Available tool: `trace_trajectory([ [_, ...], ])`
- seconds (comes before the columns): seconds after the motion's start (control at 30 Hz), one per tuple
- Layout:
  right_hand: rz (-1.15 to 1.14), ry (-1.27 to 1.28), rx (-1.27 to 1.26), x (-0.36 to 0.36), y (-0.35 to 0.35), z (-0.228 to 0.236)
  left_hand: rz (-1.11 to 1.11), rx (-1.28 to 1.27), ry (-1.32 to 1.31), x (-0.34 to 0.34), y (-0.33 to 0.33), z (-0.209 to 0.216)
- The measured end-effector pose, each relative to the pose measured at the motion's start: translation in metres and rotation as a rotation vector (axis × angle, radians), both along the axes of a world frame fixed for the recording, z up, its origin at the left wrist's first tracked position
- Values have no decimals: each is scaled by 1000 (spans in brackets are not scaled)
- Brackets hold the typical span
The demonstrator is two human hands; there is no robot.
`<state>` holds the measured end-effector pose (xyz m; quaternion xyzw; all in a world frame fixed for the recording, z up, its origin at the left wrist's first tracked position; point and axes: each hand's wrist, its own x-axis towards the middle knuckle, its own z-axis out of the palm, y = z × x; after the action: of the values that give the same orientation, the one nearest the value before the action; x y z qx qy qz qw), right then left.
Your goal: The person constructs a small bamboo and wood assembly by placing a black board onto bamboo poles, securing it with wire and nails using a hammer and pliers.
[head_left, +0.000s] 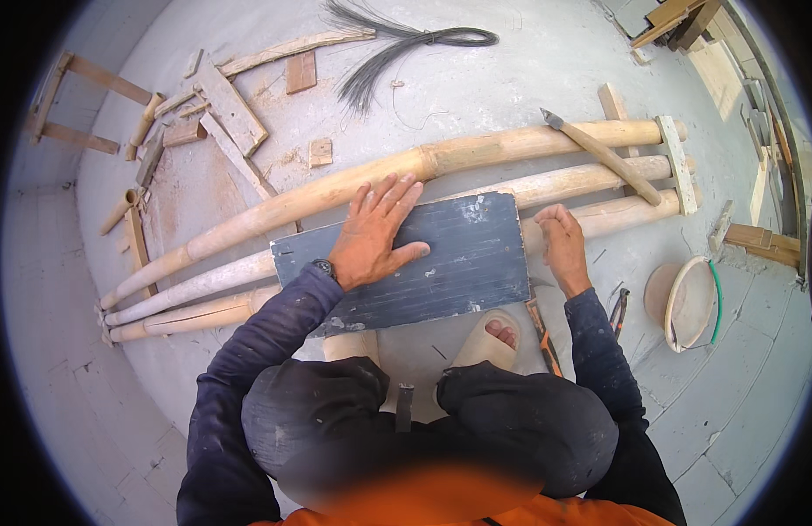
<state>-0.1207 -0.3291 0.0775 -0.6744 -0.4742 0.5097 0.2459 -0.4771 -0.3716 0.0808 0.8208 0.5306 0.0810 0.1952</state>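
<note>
A dark grey painted board (463,254) with worn, scuffed patches lies across the bamboo poles (327,188) in front of me. My left hand (377,230) rests flat on top of it, fingers stretched toward the far edge and thumb out to the right. Just off the board's right end is my right hand (562,248), its fingers curled in over the nearest pole. Whatever its fingertips hold, if anything, is hidden. A wooden-handled hammer (603,158) lies slantwise over the poles, beyond my right hand. At their right ends, a pale wooden strip (676,167) crosses the poles.
An orange-and-black handled tool (543,337) lies beside my right foot, with pincers (619,313) farther right. A round tub (667,298) with a green rim stands at the right. Beyond the poles are a wire bundle (432,37) and scrap boards (233,110).
</note>
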Motion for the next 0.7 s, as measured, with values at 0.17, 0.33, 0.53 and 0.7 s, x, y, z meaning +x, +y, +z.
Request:
trace_trajectory([
  [0.17, 178, -448, 41, -7, -30, -5, 680, 196, -186, -133, -56, 25],
  [0.33, 220, -374, 67, -10, -18, -15, 943, -264, -279, -180, -147, -4],
  [0.53, 160, -173, -26, -19, -3, -23, 1072, -183, -500, -157, -162, -26],
  [0.7, 156, -89, -9, -27, 32, -20, 1210, -225, -716, -172, -126, -7],
])
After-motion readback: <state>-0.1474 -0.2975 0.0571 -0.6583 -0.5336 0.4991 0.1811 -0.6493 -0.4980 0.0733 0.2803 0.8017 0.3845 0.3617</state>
